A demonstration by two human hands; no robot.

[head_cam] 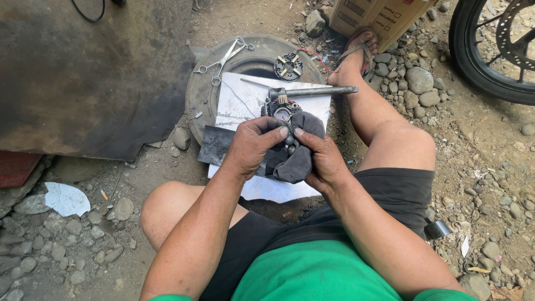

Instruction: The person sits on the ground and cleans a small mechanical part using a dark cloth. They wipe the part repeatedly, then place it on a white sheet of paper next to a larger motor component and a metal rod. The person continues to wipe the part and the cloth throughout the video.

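My left hand point(253, 146) and right hand point(323, 159) both clench a dark crumpled cloth point(296, 159) around a small round metal part point(289, 139), apparently wiping it; beyond, a white board point(239, 103) tops an old rubber tyre point(203, 95). Turning it needs a lighter pinch.

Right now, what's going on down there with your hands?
A person sits on stony ground with both hands raised over an old tyre covered by a white sheet. The left hand and right hand grip a dark rag wrapped around a small metal part. A metal rod, a round black and brass part and scissor-like forceps lie on the tyre.
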